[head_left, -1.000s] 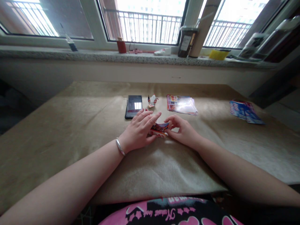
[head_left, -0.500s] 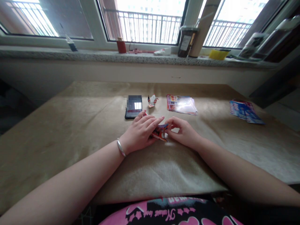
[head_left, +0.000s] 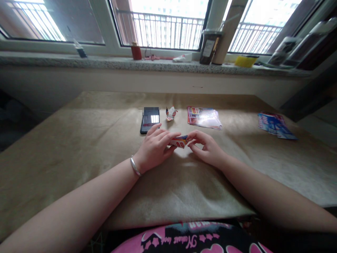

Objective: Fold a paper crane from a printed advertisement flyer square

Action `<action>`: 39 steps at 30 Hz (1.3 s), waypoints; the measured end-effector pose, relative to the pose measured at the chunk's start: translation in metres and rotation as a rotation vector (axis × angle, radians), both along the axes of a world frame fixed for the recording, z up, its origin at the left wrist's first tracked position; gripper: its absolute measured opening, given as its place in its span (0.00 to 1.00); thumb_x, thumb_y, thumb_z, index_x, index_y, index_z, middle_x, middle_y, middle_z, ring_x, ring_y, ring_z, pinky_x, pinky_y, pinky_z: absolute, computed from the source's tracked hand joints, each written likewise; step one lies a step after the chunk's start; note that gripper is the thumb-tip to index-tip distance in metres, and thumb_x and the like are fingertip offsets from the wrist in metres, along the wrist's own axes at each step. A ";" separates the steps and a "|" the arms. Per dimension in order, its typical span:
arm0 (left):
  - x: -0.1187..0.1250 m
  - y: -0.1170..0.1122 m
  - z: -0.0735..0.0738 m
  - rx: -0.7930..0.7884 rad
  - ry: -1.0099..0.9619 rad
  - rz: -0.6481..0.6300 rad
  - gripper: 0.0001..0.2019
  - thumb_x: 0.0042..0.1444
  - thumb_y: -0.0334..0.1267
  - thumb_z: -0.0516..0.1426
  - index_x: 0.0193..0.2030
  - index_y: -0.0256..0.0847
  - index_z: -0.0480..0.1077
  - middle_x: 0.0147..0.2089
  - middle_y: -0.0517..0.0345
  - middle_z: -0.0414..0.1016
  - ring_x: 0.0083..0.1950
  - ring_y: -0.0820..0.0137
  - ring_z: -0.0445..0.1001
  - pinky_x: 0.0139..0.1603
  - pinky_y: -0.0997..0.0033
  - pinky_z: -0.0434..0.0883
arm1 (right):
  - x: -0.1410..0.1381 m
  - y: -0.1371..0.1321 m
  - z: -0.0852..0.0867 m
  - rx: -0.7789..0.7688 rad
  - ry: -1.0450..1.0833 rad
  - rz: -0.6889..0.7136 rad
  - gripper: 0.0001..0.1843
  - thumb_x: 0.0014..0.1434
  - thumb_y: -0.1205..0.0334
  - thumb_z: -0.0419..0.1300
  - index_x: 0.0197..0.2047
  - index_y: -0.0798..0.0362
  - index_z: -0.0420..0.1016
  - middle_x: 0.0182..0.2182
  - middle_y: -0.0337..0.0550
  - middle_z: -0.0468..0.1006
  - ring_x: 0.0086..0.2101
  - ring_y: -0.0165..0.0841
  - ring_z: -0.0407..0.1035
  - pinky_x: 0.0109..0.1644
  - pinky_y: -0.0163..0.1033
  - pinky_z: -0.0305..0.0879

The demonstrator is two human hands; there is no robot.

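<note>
Both my hands meet at the middle of the table over a small folded piece of printed paper (head_left: pixel 179 142), red, white and blue. My left hand (head_left: pixel 155 149), with a silver bangle on its wrist, pinches the paper's left side between thumb and fingers. My right hand (head_left: pixel 206 147) pinches its right end with curled fingers. The paper is lifted a little off the brown table covering (head_left: pixel 79 140). A finished small folded paper shape (head_left: pixel 171 113) stands just beyond my hands.
A dark phone (head_left: pixel 150 119) lies beyond my left hand. A stack of printed leaflets (head_left: pixel 204 117) lies to its right, and more leaflets (head_left: pixel 275 125) far right. The windowsill (head_left: pixel 105 63) holds a red cup (head_left: pixel 136 52), a dark jar (head_left: pixel 210 47) and a yellow thing (head_left: pixel 245 61).
The folded paper has been raised off the table and turned, now held edge-up between both hands' fingertips. My hands drew slightly closer together and away from me.
</note>
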State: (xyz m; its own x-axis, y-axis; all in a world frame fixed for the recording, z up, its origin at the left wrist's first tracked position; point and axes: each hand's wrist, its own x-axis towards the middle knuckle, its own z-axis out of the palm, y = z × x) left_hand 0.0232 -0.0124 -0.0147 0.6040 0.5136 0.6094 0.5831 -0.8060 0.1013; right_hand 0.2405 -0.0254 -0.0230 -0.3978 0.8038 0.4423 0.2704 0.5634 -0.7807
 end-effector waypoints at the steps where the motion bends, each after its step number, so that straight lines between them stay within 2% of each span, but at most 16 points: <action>1: 0.000 0.001 -0.001 -0.005 -0.033 0.000 0.17 0.55 0.35 0.57 0.51 0.41 0.65 0.42 0.56 0.76 0.44 0.67 0.73 0.61 0.53 0.59 | 0.000 0.000 0.000 0.011 -0.017 0.010 0.12 0.53 0.71 0.55 0.42 0.51 0.67 0.36 0.42 0.74 0.37 0.30 0.71 0.40 0.38 0.72; 5: 0.000 0.003 -0.003 -0.025 -0.148 -0.023 0.15 0.53 0.34 0.58 0.48 0.41 0.64 0.43 0.56 0.76 0.43 0.68 0.74 0.61 0.54 0.59 | -0.002 0.000 -0.003 0.066 -0.131 -0.015 0.16 0.52 0.68 0.60 0.45 0.50 0.66 0.39 0.42 0.73 0.38 0.31 0.70 0.39 0.38 0.73; 11: 0.002 0.001 -0.001 -0.057 -0.165 -0.100 0.10 0.56 0.34 0.56 0.45 0.41 0.66 0.41 0.57 0.75 0.45 0.69 0.73 0.65 0.53 0.55 | -0.009 -0.002 -0.002 0.181 -0.148 -0.109 0.08 0.53 0.67 0.60 0.38 0.50 0.69 0.35 0.40 0.74 0.35 0.30 0.70 0.34 0.35 0.72; 16: 0.002 0.000 0.002 -0.052 -0.209 -0.120 0.05 0.58 0.34 0.55 0.42 0.43 0.68 0.46 0.57 0.75 0.50 0.70 0.71 0.66 0.54 0.52 | -0.009 -0.003 0.002 0.276 -0.124 -0.161 0.08 0.55 0.67 0.59 0.40 0.50 0.71 0.37 0.41 0.75 0.37 0.30 0.70 0.34 0.35 0.71; 21: 0.001 0.004 -0.002 0.040 -0.250 -0.006 0.02 0.56 0.36 0.59 0.36 0.46 0.72 0.48 0.59 0.74 0.51 0.68 0.69 0.63 0.54 0.56 | -0.006 -0.005 0.005 0.443 -0.166 -0.175 0.09 0.56 0.68 0.58 0.41 0.49 0.72 0.38 0.42 0.75 0.39 0.31 0.71 0.43 0.39 0.70; 24: 0.000 0.006 -0.004 0.050 -0.234 0.016 0.03 0.55 0.36 0.60 0.35 0.48 0.75 0.49 0.60 0.74 0.51 0.67 0.69 0.60 0.56 0.59 | -0.007 -0.005 0.006 0.513 -0.204 -0.209 0.08 0.56 0.68 0.59 0.39 0.48 0.73 0.38 0.42 0.76 0.39 0.32 0.70 0.44 0.40 0.69; 28: 0.001 0.006 -0.004 0.048 -0.224 0.007 0.05 0.54 0.36 0.60 0.38 0.48 0.75 0.48 0.59 0.74 0.49 0.66 0.68 0.55 0.59 0.63 | -0.006 -0.003 0.007 0.584 -0.268 -0.273 0.06 0.57 0.67 0.59 0.37 0.48 0.73 0.38 0.41 0.77 0.39 0.33 0.70 0.44 0.41 0.68; 32: 0.002 0.003 -0.001 0.021 -0.276 -0.034 0.07 0.54 0.36 0.60 0.41 0.44 0.74 0.42 0.57 0.75 0.44 0.68 0.70 0.49 0.63 0.67 | -0.005 -0.003 0.008 0.623 -0.333 -0.272 0.05 0.57 0.66 0.58 0.37 0.48 0.74 0.36 0.41 0.77 0.38 0.33 0.69 0.43 0.40 0.68; 39: 0.003 0.001 0.000 -0.050 -0.376 -0.161 0.05 0.56 0.33 0.58 0.39 0.43 0.74 0.37 0.57 0.74 0.39 0.72 0.71 0.44 0.68 0.69 | -0.005 -0.005 0.011 0.577 -0.323 -0.231 0.07 0.57 0.65 0.58 0.39 0.46 0.74 0.38 0.41 0.77 0.41 0.35 0.68 0.47 0.43 0.67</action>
State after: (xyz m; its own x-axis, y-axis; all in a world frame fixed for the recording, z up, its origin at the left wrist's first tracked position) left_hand 0.0257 -0.0117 -0.0143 0.4191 0.4647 0.7800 0.3644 -0.8730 0.3242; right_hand 0.2356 -0.0299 -0.0116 -0.4281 0.5563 0.7122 0.6014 0.7636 -0.2350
